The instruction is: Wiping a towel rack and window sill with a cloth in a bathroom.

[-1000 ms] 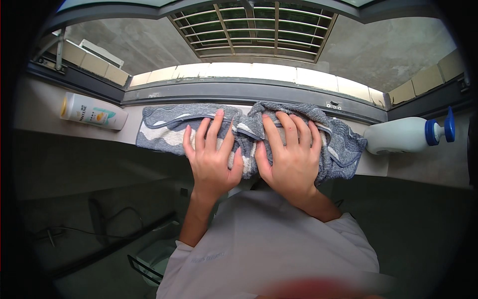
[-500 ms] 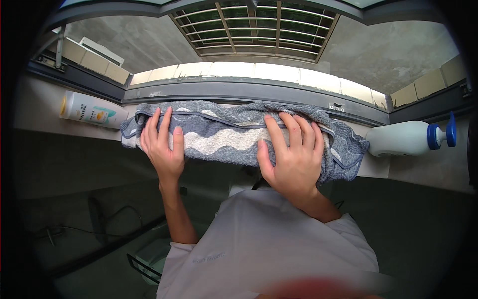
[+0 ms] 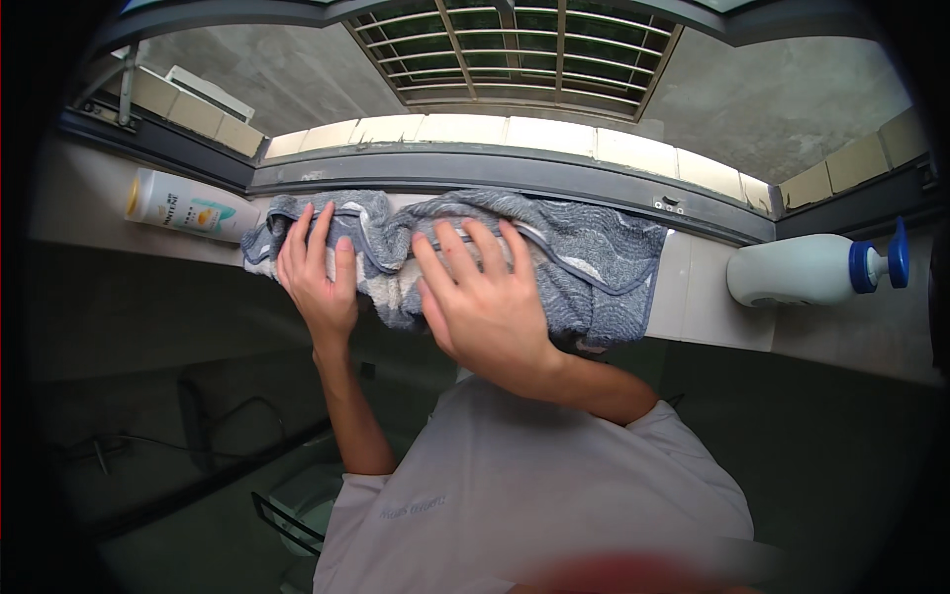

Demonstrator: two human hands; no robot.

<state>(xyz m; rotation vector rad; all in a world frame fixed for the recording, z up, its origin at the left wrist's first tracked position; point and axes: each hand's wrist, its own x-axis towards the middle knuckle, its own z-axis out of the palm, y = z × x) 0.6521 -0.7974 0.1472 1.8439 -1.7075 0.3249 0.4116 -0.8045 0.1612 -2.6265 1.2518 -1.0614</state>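
Note:
A grey-blue towel (image 3: 604,252) with white wavy bands and dark blue edging lies along the tiled window ledge, bunched into folds at its middle. On its left part rests my left hand (image 3: 322,287), fingers spread over the cloth and thumb apart. My right hand (image 3: 490,307) presses on the towel's middle, close beside the left, with its fingers spread and bent a little. Both hands lie on top of the fabric; neither is closed round it. The undersides of the fingers are hidden.
The ledge (image 3: 693,287) runs below a dark window frame (image 3: 515,170). A white tube bottle (image 3: 188,205) with a yellow cap lies at the left. At the right lies a white pump bottle (image 3: 792,270) with a blue pump. Beyond the frame is a barred window (image 3: 520,59).
My right hand has slid left across the ledge, taking the towel's right part with it. The cloth is now shorter and bunched between the hands. My left hand has hardly moved.

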